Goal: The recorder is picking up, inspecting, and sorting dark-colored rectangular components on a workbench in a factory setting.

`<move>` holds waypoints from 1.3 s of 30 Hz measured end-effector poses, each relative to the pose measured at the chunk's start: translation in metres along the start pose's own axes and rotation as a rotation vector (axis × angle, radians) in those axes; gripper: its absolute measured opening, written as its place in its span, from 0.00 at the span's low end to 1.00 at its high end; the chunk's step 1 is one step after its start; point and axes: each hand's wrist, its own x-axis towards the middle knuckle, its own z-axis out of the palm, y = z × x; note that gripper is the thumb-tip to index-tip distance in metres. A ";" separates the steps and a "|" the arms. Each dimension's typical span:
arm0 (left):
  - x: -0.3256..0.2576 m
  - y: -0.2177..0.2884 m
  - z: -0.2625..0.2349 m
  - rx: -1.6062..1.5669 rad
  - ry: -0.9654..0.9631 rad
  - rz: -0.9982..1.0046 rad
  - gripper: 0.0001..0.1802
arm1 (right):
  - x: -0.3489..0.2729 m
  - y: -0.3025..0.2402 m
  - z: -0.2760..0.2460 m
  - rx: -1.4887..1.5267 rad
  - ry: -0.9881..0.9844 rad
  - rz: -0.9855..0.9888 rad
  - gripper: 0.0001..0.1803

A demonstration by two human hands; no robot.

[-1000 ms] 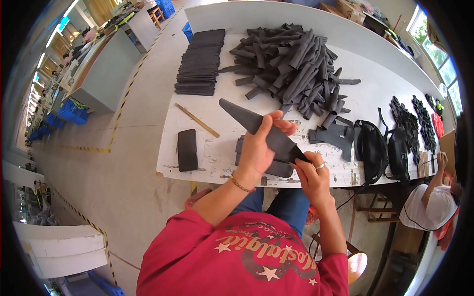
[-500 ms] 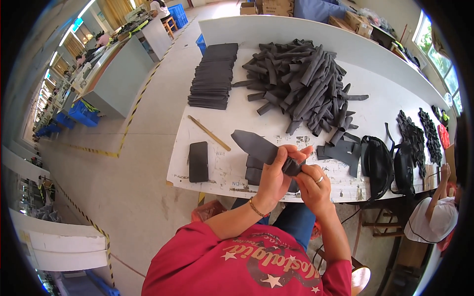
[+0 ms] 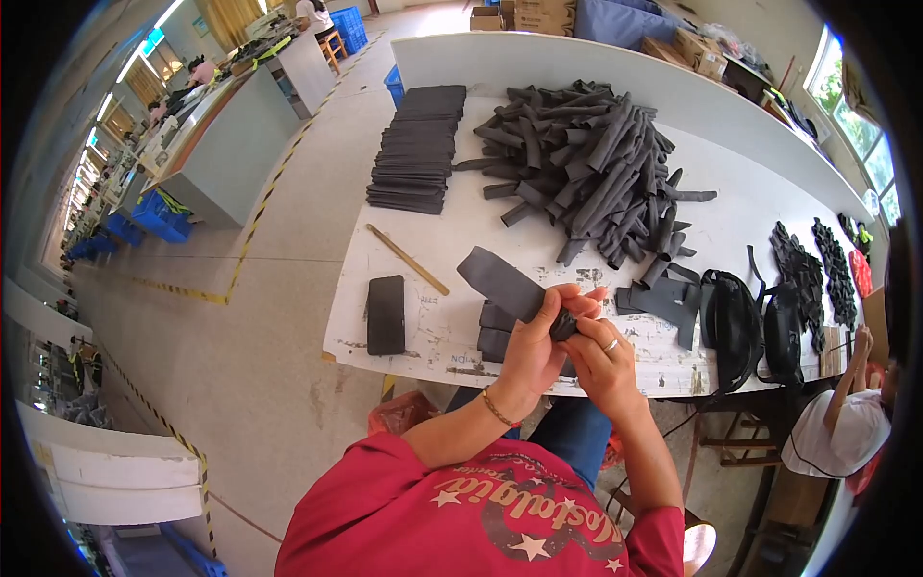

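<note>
Above the table's front edge, a dark grey fabric strip (image 3: 500,281) is held between both hands. My left hand (image 3: 536,354) pinches its middle between thumb and fingers, and the free end sticks out toward the far left. At the strip's other end, a bunched dark part (image 3: 563,327) is gripped by the fingertips of my right hand (image 3: 606,363). My fingers partly hide that bunched end. Beneath the strip, dark fabric pieces (image 3: 494,329) lie on the table, partly covered by my left hand.
On the white table (image 3: 442,332) are a large heap of dark fabric tubes (image 3: 586,144), a neat stack (image 3: 413,149), a stick (image 3: 409,260) and a black phone (image 3: 386,315). Flat pieces (image 3: 673,306) and black bags (image 3: 735,332) lie rightward. Another person (image 3: 841,423) sits far right.
My right hand has shifted slightly and its fingers have turned around the bunched end. The strip's free end has moved a little right and looks flatter and broader.
</note>
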 end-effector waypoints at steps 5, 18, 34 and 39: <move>0.004 0.003 0.000 0.049 -0.020 0.015 0.18 | 0.001 -0.011 -0.002 0.185 0.030 0.333 0.11; 0.022 0.017 0.001 0.135 -0.250 0.061 0.21 | 0.016 -0.025 -0.001 0.846 0.309 0.938 0.10; 0.015 0.055 -0.040 0.192 0.187 0.256 0.12 | -0.011 -0.008 0.015 0.543 0.486 0.892 0.06; 0.015 0.044 -0.034 0.175 0.222 0.243 0.13 | -0.018 -0.003 0.015 0.643 0.577 0.908 0.08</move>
